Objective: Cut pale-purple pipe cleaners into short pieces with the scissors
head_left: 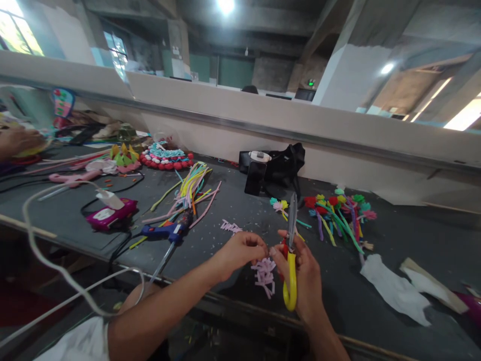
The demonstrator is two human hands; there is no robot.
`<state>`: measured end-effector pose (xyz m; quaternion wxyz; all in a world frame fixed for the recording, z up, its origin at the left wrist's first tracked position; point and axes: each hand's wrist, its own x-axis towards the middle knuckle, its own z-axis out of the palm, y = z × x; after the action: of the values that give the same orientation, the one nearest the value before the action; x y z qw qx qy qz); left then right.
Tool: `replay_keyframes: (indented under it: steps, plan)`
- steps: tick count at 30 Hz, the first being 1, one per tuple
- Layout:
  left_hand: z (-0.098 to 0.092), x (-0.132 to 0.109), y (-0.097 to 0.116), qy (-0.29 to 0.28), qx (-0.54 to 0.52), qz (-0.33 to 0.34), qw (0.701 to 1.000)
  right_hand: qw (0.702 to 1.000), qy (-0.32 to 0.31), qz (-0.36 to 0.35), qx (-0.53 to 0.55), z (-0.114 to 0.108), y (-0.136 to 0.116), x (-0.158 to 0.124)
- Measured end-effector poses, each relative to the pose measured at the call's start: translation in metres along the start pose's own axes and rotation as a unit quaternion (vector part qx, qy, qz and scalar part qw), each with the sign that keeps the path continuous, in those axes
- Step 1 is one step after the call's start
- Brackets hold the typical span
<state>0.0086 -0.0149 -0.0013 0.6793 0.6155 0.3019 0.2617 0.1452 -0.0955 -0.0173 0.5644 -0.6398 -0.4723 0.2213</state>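
My right hand [307, 276] is wrapped around scissors [292, 225] with a yellow and a red handle, the blades pointing up and away. Its thumb and a finger reach toward my left hand [244, 253], whose fingertips are pinched together. Whatever lies in that pinch is too small to make out. Just below the fingertips is a pile of short lilac strips [264, 276] on the dark table. A second small group of lilac strips [230, 227] lies beyond my left hand. Past the scissors lies a small pipe-cleaner flower bunch [280, 204].
Colourful pipe-cleaner flowers [338, 210] and white paper [394, 291] lie right. Loose pipe cleaners [193, 185], a blue glue gun [165, 231] and a purple power strip [112, 214] with a white cable are left. A black bag [289, 163] stands behind. Another person's hand [20, 140] is far left.
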Motion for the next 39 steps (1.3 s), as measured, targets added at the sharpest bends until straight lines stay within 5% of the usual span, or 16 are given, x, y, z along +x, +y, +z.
replay_keyframes:
  steps: [5,10,17,39]
  plan:
    - [-0.003,0.000,0.006,-0.028,-0.067,-0.024,0.997,1.000,-0.009,-0.014,-0.007,-0.002,-0.004,-0.001]
    - [-0.004,0.002,0.004,0.045,-0.194,0.014,0.980,0.995,0.029,-0.052,-0.077,-0.001,-0.004,-0.005]
    - [-0.009,0.004,0.005,0.095,-0.309,0.070,0.944,0.974,-0.009,-0.100,-0.203,0.012,0.013,-0.020]
    - [-0.006,0.005,0.003,0.142,-0.329,0.103,0.928,0.943,0.000,-0.093,-0.320,0.022,0.017,-0.031]
